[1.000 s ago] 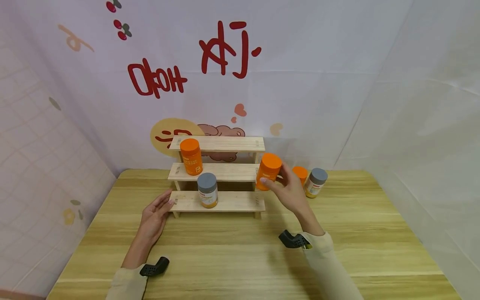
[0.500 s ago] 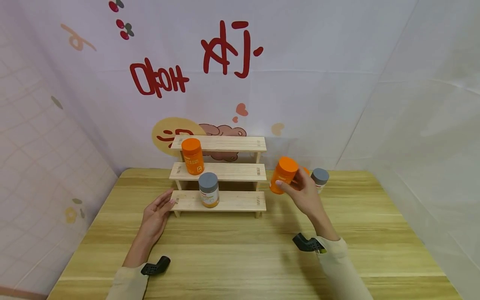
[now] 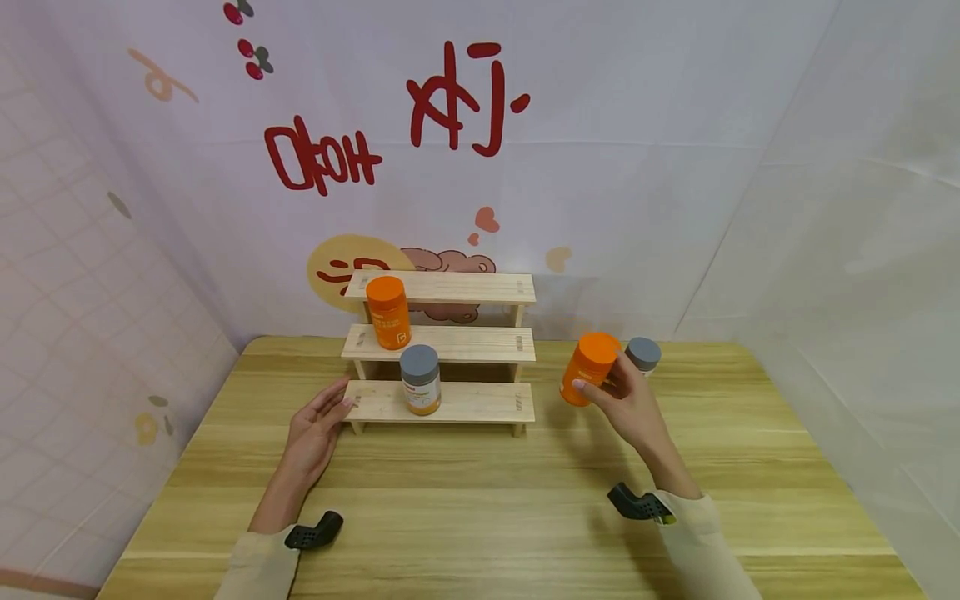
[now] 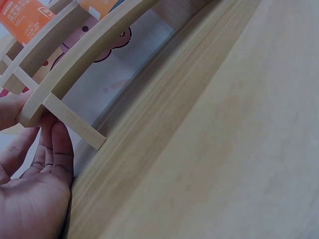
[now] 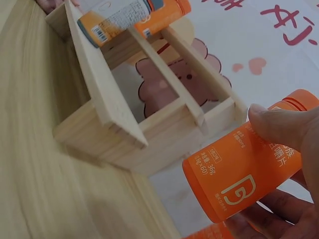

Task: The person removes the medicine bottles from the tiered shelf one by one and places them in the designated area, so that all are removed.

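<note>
My right hand grips an orange supplement bottle with an orange lid, to the right of a three-tier wooden shelf. In the right wrist view the thumb lies along one side of this bottle and fingers curl round the other. Whether its base touches the table cannot be told. My left hand pinches the left end of the lowest board, thumb above and fingers beneath in the left wrist view. A grey-lidded bottle stands on the lowest tier. Another orange bottle stands on the middle tier, at its left.
Behind my right hand stands a second grey-lidded bottle, mostly hidden. Part of a further orange bottle shows below the held one in the right wrist view. The wooden table meets a printed cloth backdrop at the back.
My right hand has carried the orange bottle rightward and lower, away from the shelf's right end, now covering more of the bottles behind. My left hand stays at the lowest board.
</note>
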A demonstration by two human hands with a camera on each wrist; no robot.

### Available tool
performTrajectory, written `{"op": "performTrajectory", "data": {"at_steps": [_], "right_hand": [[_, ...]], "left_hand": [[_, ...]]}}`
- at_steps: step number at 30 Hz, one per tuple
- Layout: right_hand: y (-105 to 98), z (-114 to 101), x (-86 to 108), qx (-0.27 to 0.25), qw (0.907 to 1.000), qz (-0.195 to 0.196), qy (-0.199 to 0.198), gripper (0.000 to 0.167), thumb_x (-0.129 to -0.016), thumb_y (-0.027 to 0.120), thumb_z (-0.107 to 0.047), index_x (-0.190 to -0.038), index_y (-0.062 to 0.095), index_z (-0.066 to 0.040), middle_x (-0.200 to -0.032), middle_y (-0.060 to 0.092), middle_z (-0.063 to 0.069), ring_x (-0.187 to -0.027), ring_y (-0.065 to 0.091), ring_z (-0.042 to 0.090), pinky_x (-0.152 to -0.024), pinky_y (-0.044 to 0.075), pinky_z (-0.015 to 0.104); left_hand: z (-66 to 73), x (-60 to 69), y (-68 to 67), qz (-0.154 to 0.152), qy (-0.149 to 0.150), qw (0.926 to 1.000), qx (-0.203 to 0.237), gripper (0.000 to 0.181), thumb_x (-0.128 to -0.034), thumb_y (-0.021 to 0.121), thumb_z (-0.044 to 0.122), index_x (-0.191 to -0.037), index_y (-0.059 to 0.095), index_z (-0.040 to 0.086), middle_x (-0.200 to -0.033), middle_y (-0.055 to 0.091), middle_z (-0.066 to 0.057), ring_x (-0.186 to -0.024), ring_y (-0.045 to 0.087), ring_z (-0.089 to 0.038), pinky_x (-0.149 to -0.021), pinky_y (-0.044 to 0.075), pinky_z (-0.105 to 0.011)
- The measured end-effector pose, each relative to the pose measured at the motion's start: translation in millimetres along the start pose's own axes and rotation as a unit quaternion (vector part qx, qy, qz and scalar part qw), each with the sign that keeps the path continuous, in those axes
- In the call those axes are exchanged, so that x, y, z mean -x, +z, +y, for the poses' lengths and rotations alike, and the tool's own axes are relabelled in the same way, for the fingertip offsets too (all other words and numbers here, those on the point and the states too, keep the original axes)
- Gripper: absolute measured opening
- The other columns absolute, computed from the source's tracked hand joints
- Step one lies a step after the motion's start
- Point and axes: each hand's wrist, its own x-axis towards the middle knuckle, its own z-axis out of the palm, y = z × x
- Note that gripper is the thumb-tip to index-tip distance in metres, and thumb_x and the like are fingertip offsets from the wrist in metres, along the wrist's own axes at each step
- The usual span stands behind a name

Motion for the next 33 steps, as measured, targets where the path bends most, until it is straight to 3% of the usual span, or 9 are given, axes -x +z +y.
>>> {"op": "performTrajectory", "data": {"at_steps": [7, 13, 24, 33], "right_hand": [[-6, 12, 8.6, 0.017, 0.9998, 0.005, 0.01, 0.059, -0.094, 0.078, -0.019, -0.146, 0.051, -0.012, -0.137, 0.063, 0.016, -0.115, 0.061, -0.001, -0.098, 0.049, 0.013], [-11, 25, 14.6, 0.022, 0.9997, -0.001, 0.006, 0.063, -0.093, 0.079, -0.016, -0.149, 0.05, -0.012, -0.141, 0.061, 0.018, -0.116, 0.061, -0.002, -0.098, 0.052, 0.017], [-16, 47, 26.2, 0.026, 0.9955, 0.001, 0.091, 0.071, -0.091, 0.081, -0.025, -0.151, 0.046, -0.012, -0.145, 0.058, 0.017, -0.117, 0.057, -0.005, -0.098, 0.048, 0.011], [-19, 64, 24.7, 0.034, 0.9957, 0.0, 0.086, 0.072, -0.093, 0.079, -0.03, -0.154, 0.043, -0.017, -0.148, 0.056, 0.012, -0.135, 0.053, 0.029, -0.098, 0.046, 0.008]], "left_hand": [[1.0, 0.9, -0.4, -0.004, 0.001, 1.0, -0.004, 0.066, -0.1028, 0.064, 0.015, -0.159, 0.032, -0.002, -0.128, 0.051, 0.004, -0.117, 0.053, -0.002, -0.095, 0.05, -0.011], [2.0, 0.7, 0.8, 0.0, -0.004, 1.0, 0.001, 0.067, -0.1025, 0.065, 0.013, -0.159, 0.032, -0.002, -0.128, 0.049, 0.004, -0.117, 0.051, -0.003, -0.096, 0.049, -0.011], [1.5, 0.5, 1.8, 0.001, 0.002, 1.0, -0.003, 0.067, -0.1027, 0.064, 0.013, -0.158, 0.031, -0.005, -0.128, 0.052, 0.006, -0.118, 0.053, -0.003, -0.097, 0.049, -0.011], [1.0, 0.7, 1.4, 0.0, 0.002, 1.0, 0.004, 0.067, -0.1029, 0.064, 0.013, -0.159, 0.03, -0.005, -0.127, 0.055, 0.009, -0.117, 0.056, 0.0, -0.098, 0.049, -0.011]]}}
